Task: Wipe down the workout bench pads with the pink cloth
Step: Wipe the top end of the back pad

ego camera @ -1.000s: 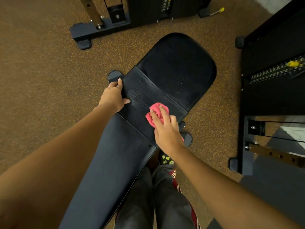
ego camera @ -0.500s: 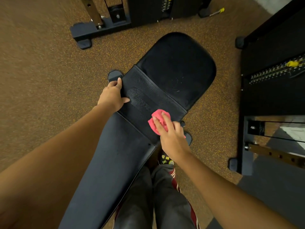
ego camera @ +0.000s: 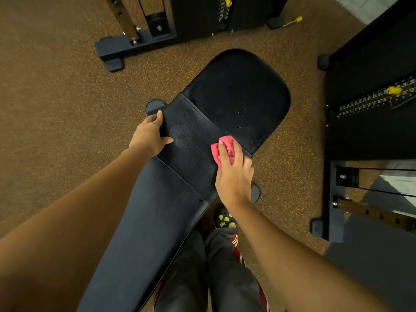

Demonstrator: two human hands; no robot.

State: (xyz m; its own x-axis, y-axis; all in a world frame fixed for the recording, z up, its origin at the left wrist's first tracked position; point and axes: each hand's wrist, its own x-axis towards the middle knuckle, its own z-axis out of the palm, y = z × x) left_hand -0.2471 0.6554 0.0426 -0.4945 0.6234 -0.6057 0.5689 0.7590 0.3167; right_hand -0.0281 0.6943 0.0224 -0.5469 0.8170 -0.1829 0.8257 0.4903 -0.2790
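Observation:
A black workout bench runs from the lower left to the upper middle. Its long back pad [ego camera: 144,221] lies nearest me, a short middle pad [ego camera: 191,140] follows, and the rounded seat pad [ego camera: 238,95] is farthest. My right hand [ego camera: 234,174] presses a bunched pink cloth [ego camera: 221,147] onto the right end of the middle pad, fingers laid over it. My left hand [ego camera: 149,135] grips the left edge of the same pad, thumb on top. A damp smear shows on the pad between the hands.
Weight machines stand close by: one frame [ego camera: 139,43] at the top, another stack with yellow pins [ego camera: 382,102] along the right. Bench feet [ego camera: 154,106] stick out at both sides. My legs and a shoe [ego camera: 225,219] are under the bench's right side. The floor is brown speckled rubber.
My right hand has slid the pink cloth to the right across the middle pad, toward its right edge. The left hand has kept its grip in place.

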